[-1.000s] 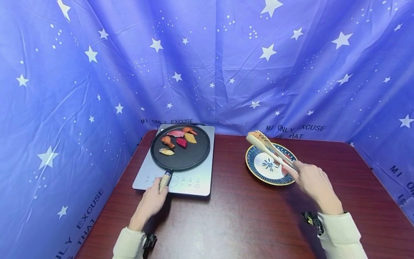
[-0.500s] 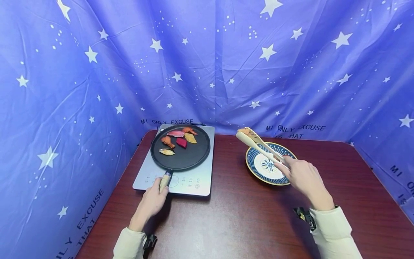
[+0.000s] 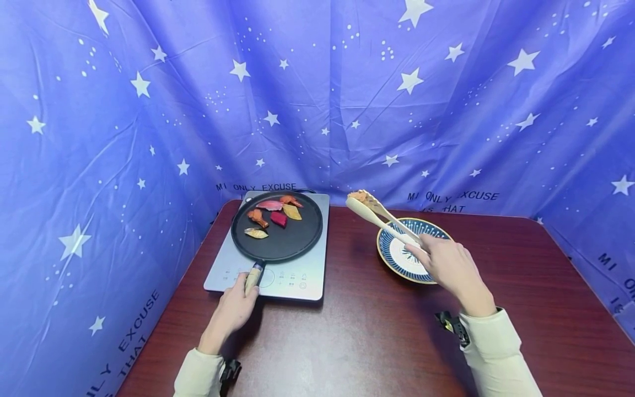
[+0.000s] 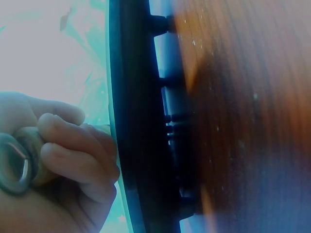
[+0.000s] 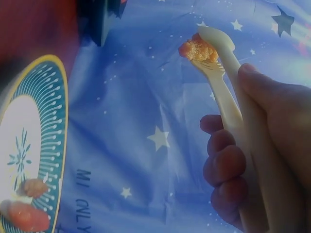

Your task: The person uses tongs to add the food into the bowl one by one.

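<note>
My left hand grips the wooden-looking handle of a round black frying pan, which stands on a silver induction cooktop. Several food pieces lie in the pan: a small drumstick, a dark red piece, a yellow piece and a pink slice among them. My right hand holds cream-coloured tongs, their ends pinching a crumbly, orange-brown food piece. That piece hangs over the table between cooktop and plate.
Beneath my right hand is a blue-and-white patterned plate; the right wrist view shows orange-pink food on it. A dark red wooden table carries everything. Blue star-printed curtains enclose its back and sides.
My right hand has moved left, carrying the tongs and the pinched food from above the plate towards the pan. The left hand and the pan have stayed put.
</note>
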Motion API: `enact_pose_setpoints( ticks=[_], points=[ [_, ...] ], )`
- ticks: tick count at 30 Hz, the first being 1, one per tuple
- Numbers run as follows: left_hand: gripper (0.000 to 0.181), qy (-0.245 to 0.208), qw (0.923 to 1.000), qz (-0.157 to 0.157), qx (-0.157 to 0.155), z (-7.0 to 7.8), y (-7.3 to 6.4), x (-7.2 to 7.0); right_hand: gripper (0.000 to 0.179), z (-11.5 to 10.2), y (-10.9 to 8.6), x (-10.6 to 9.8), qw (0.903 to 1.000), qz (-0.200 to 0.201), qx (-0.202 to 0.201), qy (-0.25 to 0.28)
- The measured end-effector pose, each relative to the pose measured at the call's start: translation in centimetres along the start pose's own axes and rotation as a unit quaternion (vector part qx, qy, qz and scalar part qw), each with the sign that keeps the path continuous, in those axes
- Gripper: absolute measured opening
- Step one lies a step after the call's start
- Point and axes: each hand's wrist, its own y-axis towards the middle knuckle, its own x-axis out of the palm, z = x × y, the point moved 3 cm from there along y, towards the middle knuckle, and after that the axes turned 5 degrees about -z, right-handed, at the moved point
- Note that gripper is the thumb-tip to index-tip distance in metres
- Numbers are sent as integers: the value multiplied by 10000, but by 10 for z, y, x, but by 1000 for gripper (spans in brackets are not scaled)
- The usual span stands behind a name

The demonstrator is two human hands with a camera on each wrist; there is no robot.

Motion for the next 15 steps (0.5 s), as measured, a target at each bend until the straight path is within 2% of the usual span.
enact_pose_setpoints(
  ticks=[15],
  points=[
    [38,-22,10000,-8,-4,1,0,0,23,-21,7,8,9993,101,-347,104]
  ],
)
